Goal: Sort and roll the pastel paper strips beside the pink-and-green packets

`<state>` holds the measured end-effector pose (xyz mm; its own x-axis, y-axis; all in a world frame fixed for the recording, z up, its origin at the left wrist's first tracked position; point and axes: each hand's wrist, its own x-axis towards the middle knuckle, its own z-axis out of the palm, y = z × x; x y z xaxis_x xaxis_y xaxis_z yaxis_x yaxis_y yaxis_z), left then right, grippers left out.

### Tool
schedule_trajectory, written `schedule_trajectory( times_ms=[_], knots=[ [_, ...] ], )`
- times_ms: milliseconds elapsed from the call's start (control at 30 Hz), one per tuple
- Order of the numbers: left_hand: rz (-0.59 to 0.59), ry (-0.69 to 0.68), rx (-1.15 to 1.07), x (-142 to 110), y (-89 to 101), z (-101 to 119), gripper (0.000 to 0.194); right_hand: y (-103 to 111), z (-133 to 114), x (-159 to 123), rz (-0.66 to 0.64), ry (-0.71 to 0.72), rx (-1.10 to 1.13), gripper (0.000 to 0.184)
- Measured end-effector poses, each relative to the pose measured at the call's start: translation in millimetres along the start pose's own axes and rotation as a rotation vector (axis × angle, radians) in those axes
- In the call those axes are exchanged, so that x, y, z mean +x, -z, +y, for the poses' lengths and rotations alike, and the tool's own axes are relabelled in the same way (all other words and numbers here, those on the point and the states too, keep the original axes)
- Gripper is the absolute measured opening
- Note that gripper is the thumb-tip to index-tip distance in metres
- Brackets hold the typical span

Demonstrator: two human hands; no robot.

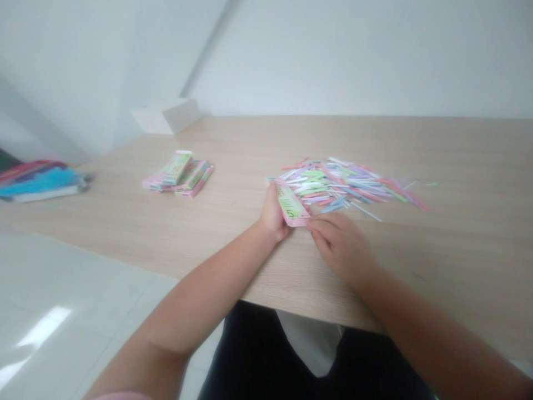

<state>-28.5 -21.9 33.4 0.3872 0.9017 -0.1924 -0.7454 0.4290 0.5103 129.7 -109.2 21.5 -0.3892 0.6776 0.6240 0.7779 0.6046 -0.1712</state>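
Observation:
My left hand [275,214] is wrapped round a small flat pink-and-green box [291,204] with a number 5 printed near its lower end. The box is tilted, its near end toward me. At that near end, the fingertips of my right hand [339,239] are pinched together at the box's corner; whether they grip a flap there is too blurred to tell. Just beyond both hands lies a loose heap of thin coloured sticks [333,183] in pink, green, blue, purple and white. The box's top end overlaps the heap's left edge.
Several similar pink-and-green boxes [194,176] are stacked on the wooden table [245,139] to the left. A white box-like block [166,116] stands by the wall. Blue and red packs [41,180] lie at the far left. The table's front edge is close to my lap.

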Motion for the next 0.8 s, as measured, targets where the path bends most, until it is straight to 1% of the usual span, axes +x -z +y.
schedule_trajectory(
  times_ms=[167,267,333,400,500,567,600,667,800],
  knots=[
    [0.006,0.006,0.005,1.2,1.2,-0.2,0.07,-1.3,1.2,0.4,-0.056,0.012,0.055,0.025],
    [0.018,0.002,0.009,1.1,-0.3,-1.1,0.066,-1.5,0.8,-0.4,-0.054,-0.01,0.086,0.032],
    [0.018,0.011,0.019,0.3,-1.7,-1.5,0.062,-2.3,0.2,-1.0,-0.046,-0.027,0.105,0.032],
    [0.013,0.027,0.032,-1.3,-2.9,-1.3,0.059,-4.5,-0.1,-1.2,-0.016,-0.086,0.151,0.025],
    [0.021,0.073,0.045,-4.1,-4.4,0.4,0.058,-9.1,1.6,-0.8,0.073,-0.283,0.294,0.011],
    [0.03,0.116,0.048,-5.8,-5.4,1.8,0.059,-10.8,3.5,-0.6,0.089,-0.41,0.369,0.015],
    [0.031,0.134,0.048,-6.5,-6.0,2.4,0.059,-10.7,4.2,-0.5,0.08,-0.452,0.38,0.017],
    [0.032,0.155,0.048,-7.5,-7.5,3.3,0.06,-8.9,4.7,-0.5,0.053,-0.487,0.37,0.019],
    [0.011,0.159,0.038,-8.5,-9.8,4.2,0.065,-3.0,3.1,-0.6,0.033,-0.458,0.365,0.012]
  ],
)
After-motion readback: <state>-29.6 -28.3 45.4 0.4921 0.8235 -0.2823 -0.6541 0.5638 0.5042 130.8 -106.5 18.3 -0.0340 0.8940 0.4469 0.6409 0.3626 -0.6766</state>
